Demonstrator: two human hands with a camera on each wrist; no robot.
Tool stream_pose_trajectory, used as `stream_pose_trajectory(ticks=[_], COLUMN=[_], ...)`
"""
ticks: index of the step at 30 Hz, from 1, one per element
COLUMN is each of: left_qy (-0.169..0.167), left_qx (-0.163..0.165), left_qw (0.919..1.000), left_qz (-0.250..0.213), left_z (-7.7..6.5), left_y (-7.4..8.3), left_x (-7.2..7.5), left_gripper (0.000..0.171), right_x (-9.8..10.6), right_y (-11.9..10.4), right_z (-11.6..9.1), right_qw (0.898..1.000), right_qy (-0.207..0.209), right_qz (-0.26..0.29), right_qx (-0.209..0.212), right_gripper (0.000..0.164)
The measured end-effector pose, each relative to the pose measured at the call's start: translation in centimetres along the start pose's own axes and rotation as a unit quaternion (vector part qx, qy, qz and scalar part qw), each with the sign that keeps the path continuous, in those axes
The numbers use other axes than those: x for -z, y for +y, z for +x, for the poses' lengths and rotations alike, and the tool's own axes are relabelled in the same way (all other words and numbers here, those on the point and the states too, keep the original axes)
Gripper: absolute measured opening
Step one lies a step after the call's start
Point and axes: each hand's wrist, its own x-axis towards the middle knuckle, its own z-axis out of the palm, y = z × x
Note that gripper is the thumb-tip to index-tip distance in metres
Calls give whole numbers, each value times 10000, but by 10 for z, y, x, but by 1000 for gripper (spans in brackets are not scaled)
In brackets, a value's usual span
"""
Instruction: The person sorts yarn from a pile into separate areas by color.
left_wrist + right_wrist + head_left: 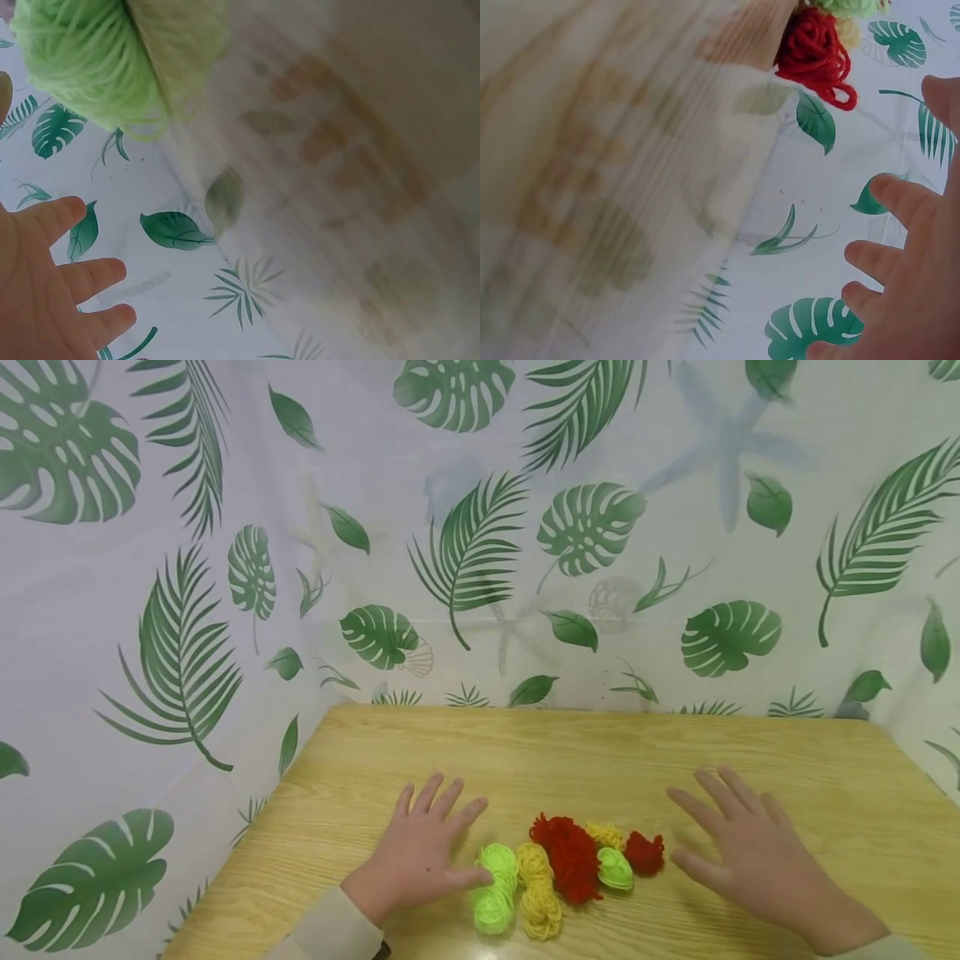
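Observation:
Several bundles of yarn sit close together on the wooden table. At the left end is a long neon green yarn bundle (495, 889), beside a long yellow yarn bundle (538, 893). A large red yarn bundle (572, 858) lies in the middle. To its right are a small yellow bundle (604, 835), a small green bundle (615, 869) and a small red bundle (643, 853). My left hand (420, 852) is left of the row, fingers spread, its thumb overlapping the long green bundle in the head view. My right hand (753, 852), fingers spread, hovers right of the small red bundle.
The wooden table (360, 752) has a glossy top that reflects the leaf pattern in the wrist views. White cloth (480, 677) printed with green leaves hangs behind it and along the left and right sides.

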Motion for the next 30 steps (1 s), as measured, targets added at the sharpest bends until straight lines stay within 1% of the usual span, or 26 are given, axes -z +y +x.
stream_pose_trajectory(ticks=[7,10,16,20,27,30], left_qy=[-232,-280,-368,-438,-534,-538], left_qx=[-28,-62,-225,-289,-202,-264], left_qw=[9988,9978,9946,9903,9827,9771], left_qz=[-429,-601,-946,-1283,-1762,-2041], left_z=[-1,-2,-1,0,-1,3], left_y=[10,14,22,25,31,32], left_x=[-1,0,1,3,4,5], left_gripper=[91,90,88,88,90,88], right_x=[-5,-9,-13,-14,-13,-12], right_y=[-8,-11,-18,-24,-35,-40], right_z=[1,2,2,4,5,6], right_qw=[9994,9990,9983,9974,9944,9936], right_qy=[98,115,69,30,136,101], right_qz=[251,369,528,652,939,1031], right_qx=[200,241,257,319,475,460], right_gripper=[71,70,72,72,69,68])
